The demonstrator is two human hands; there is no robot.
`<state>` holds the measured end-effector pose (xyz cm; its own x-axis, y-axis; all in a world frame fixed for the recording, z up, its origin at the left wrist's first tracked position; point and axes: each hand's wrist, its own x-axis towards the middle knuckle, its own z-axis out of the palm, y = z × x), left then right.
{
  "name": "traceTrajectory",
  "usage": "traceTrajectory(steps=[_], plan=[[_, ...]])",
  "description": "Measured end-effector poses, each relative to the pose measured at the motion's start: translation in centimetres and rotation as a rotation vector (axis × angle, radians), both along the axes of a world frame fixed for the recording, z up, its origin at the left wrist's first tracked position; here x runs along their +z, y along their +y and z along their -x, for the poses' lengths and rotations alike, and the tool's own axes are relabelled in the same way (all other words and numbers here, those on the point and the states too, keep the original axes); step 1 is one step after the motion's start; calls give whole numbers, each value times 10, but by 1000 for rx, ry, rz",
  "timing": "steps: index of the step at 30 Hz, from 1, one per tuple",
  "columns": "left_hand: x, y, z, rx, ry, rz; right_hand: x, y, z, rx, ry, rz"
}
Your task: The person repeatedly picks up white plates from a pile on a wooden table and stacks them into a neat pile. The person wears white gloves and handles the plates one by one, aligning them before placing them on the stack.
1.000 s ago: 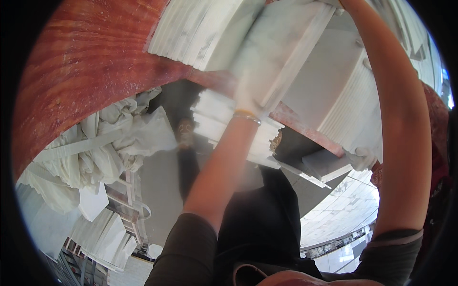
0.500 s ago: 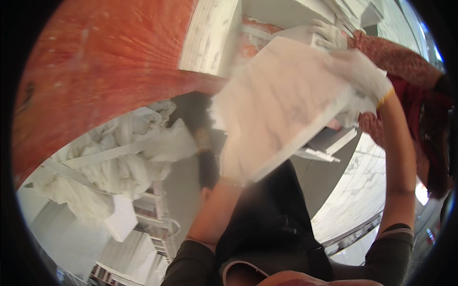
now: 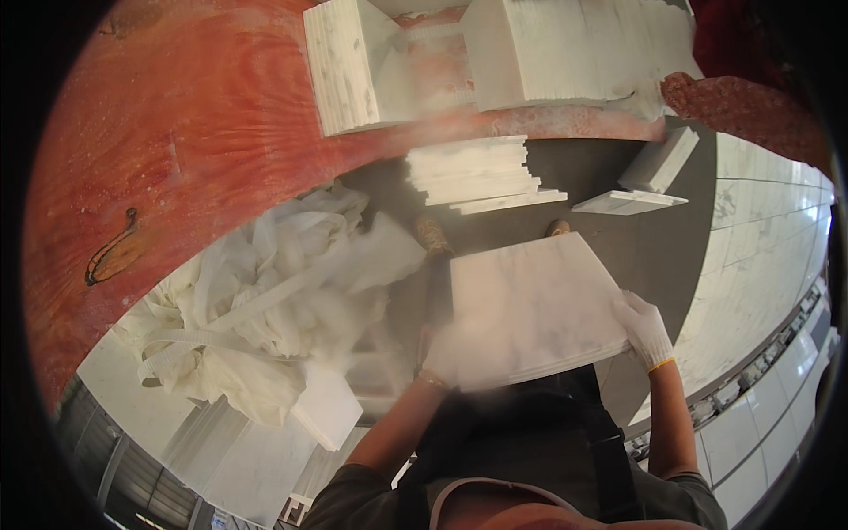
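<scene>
A few thin white marble tiles [image 3: 534, 309] with faint grey veins lie flat together, held level in front of my body. My right hand [image 3: 643, 329], in a white knit glove with a yellow cuff, grips their right edge. On the opposite edge my left hand [image 3: 449, 353] is closed, also in a white glove and partly smeared by haze or motion. Beyond the held tiles, a low stack of white tiles [image 3: 473, 172] sits on the grey floor by the red table.
The red table [image 3: 203, 124] carries rows of upright marble tiles [image 3: 592, 57]. A heap of white sacking [image 3: 256, 291] lies at the left. Two loose tile pieces [image 3: 632, 203] rest on the floor at right. A co-worker's patterned sleeve [image 3: 751, 110] reaches in at upper right.
The tiles have come down and nearer my body, from tilted to nearly level. My right hand has lowered with them. The co-worker's gloved hand beside them is out of sight.
</scene>
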<state>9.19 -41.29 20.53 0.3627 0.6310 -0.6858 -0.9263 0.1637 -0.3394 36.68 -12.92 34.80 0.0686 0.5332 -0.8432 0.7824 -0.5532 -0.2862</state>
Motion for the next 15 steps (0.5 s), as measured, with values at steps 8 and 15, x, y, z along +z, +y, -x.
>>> traceTrajectory(steps=[8,15], plan=[[-184,55,-63,-555,482,291,-230,-31,-96,-268,11,281],[-419,-10,-57,-459,385,328,-442,-47,-127,-73,106,56]])
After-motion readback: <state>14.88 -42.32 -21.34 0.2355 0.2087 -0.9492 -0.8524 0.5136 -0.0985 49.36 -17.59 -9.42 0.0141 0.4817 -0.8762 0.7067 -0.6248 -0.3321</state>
